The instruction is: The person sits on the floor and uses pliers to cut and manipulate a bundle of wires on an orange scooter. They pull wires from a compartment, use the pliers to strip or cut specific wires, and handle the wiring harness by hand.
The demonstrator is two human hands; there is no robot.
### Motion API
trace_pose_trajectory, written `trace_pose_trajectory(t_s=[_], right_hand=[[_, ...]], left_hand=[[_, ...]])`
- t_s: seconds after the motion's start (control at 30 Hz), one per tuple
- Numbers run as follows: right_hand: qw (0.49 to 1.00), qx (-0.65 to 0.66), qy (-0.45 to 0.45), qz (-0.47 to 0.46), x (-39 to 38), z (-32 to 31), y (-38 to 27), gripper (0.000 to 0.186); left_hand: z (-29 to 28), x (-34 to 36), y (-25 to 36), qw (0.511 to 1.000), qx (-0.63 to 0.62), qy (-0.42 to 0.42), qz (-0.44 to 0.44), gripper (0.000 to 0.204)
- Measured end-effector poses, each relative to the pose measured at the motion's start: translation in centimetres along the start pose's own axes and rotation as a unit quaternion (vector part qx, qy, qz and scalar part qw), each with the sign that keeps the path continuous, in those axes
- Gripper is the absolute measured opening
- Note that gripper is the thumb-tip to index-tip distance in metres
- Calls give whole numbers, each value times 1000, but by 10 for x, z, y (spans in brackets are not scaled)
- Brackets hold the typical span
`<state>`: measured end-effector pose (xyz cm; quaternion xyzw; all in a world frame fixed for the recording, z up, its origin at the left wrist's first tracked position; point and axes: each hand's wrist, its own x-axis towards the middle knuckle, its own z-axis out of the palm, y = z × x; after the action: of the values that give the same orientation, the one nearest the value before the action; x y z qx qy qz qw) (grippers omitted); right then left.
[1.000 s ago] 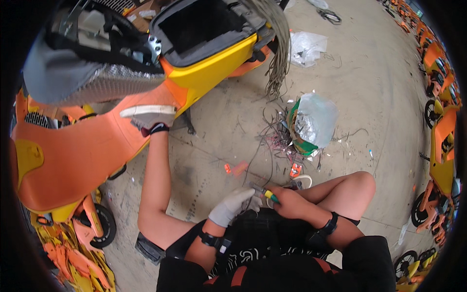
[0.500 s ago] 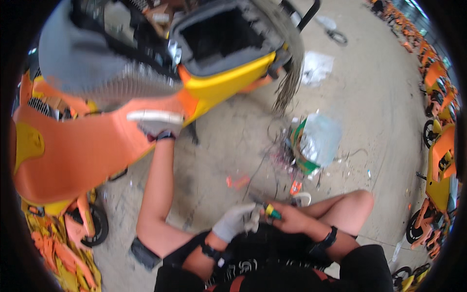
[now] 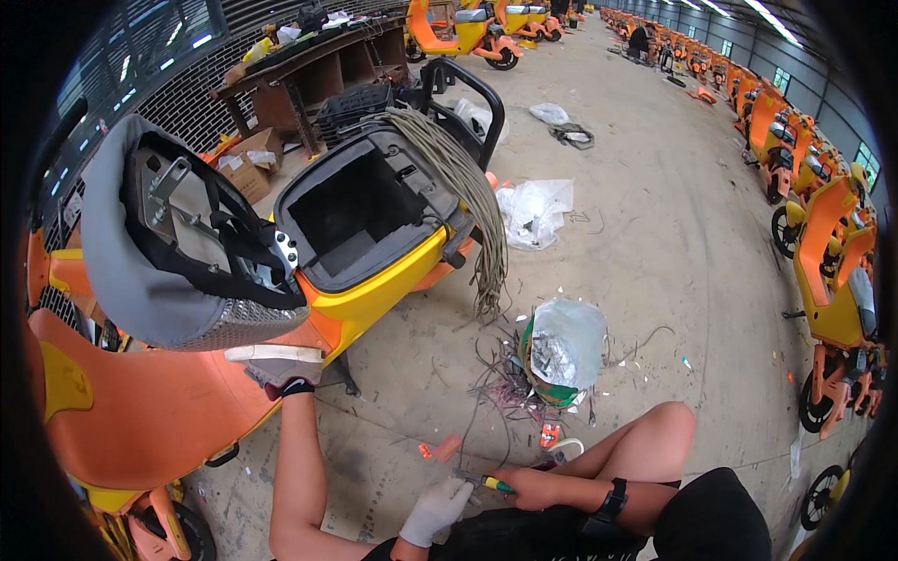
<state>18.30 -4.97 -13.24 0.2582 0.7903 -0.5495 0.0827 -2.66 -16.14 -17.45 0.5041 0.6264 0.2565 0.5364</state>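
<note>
My left hand (image 3: 438, 510), in a pale work glove, is low in the middle with its fingers closed. What they pinch is too small to make out, though thin dark cables (image 3: 508, 425) run down toward them. Bare and wrapped round a hand tool with a yellow-and-green handle (image 3: 497, 484), my right hand (image 3: 535, 489) is just beside the glove. The tool's dark metal end points at the gloved fingers; its exact kind is unclear.
An orange-yellow scooter (image 3: 159, 402) stands at left, its grey seat (image 3: 140, 271) tipped up, storage bin (image 3: 360, 210) uncovered and a cable bundle (image 3: 458, 187) draped over it. My foot rests on it. A plastic-lined bucket (image 3: 566, 351) sits ahead among wire scraps. Scooters (image 3: 828, 271) line the right.
My view has tilted up, bringing the workbench and far hall into sight. Both hands appear lower in the picture and remain close together, with the tool still in my right hand.
</note>
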Motion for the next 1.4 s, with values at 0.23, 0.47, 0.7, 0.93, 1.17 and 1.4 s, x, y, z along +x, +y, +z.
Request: trace_pose_trajectory(t_s=[0.23,0.47,0.7,0.93,1.17,1.4], right_hand=[[997,-33,-41,59,-3,-7,-6,60],[997,-77,3,11,2,5,14,56],[997,-23,51,-52,-1,3,-2,55],[990,-11,51,-130,-1,3,-2,61],[997,-63,12,-32,-4,-3,-4,62],[997,-79,-21,15,2,12,6,61]], left_hand=[[16,-4,27,914,306,207,166,24],[10,-1,9,997,-61,29,-27,25],[-4,-12,11,721,-664,-183,-79,42],[18,-13,-3,564,-778,-276,12,44],[-8,-4,7,892,-418,-129,-115,35],[16,-3,-7,981,-146,-46,-116,29]])
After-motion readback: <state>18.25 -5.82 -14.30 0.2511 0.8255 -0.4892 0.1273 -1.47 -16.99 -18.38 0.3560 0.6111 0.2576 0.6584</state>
